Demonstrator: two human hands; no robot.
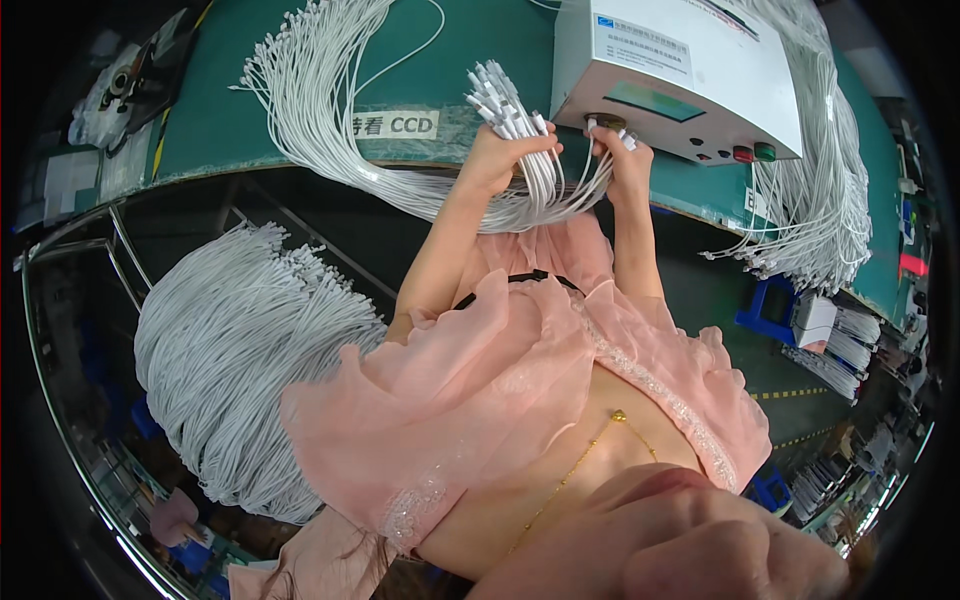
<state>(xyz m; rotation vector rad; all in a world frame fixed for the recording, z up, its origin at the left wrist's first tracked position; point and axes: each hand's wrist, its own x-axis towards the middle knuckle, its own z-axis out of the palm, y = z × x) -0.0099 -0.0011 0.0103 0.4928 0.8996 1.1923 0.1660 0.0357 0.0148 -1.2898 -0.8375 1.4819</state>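
Note:
My left hand is closed round a thick bundle of white cables, their plug ends pointing up and away. My right hand is closed on a few white cable ends, right by the front of a white tester box. One white plug stands upright at the socket under the box's screen; whether it is fully seated I cannot tell. The cables loop down between my two hands, past the table's near edge.
On the green table, a fanned cable bundle lies left. More cables hang over the edge at right. A big cable heap sits below left beside a metal rail. A blue stool stands below right.

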